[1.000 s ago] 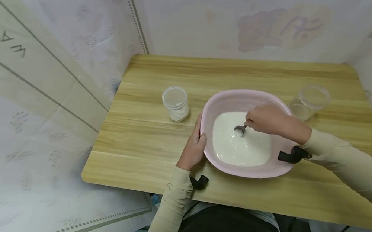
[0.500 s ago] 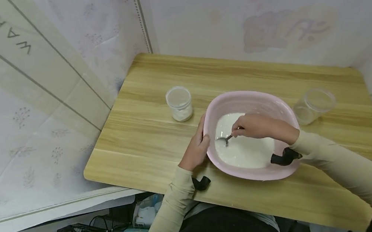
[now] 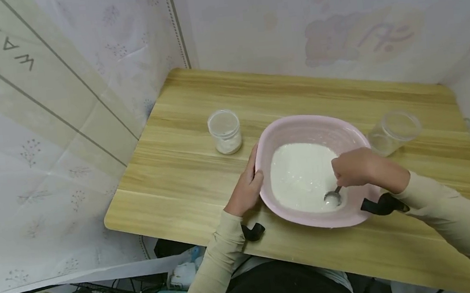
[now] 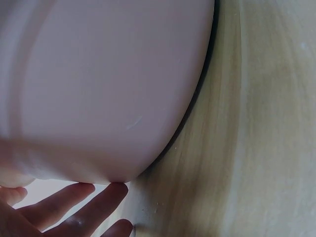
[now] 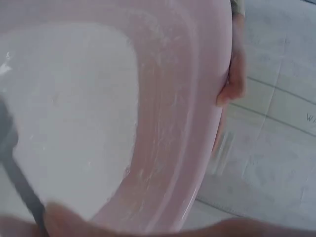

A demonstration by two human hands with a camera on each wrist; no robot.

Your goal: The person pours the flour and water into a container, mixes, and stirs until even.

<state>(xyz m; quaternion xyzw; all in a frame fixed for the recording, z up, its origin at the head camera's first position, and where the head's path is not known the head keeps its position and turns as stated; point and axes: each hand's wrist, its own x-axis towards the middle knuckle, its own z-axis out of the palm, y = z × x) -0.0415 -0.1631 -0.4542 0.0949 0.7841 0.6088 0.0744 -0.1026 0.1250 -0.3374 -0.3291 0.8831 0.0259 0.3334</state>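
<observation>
A pink plastic basin (image 3: 301, 130) holds a pool of white liquid (image 3: 299, 173). My left hand (image 3: 244, 190) grips the basin's left side, thumb at the rim; in the left wrist view its fingers (image 4: 94, 212) press against the outer wall. Over the basin's right half, my right hand (image 3: 358, 167) pinches the handle of a metal spoon (image 3: 332, 198). The spoon's bowl sits in the liquid near the right front of the pool. In the right wrist view the dark spoon handle (image 5: 23, 185) slants up from the fingers, and thin liquid streaks coat the basin wall.
A clear jar (image 3: 225, 132) with white powder at its bottom stands left of the basin. To the right, behind the right forearm, stands a clear plastic container (image 3: 393, 133). Patterned sheets (image 3: 248, 22) hang around the wooden table (image 3: 170, 181).
My right hand has swept the spoon first leftward through the liquid, then back right and toward the front. The left hand keeps its grip on the basin.
</observation>
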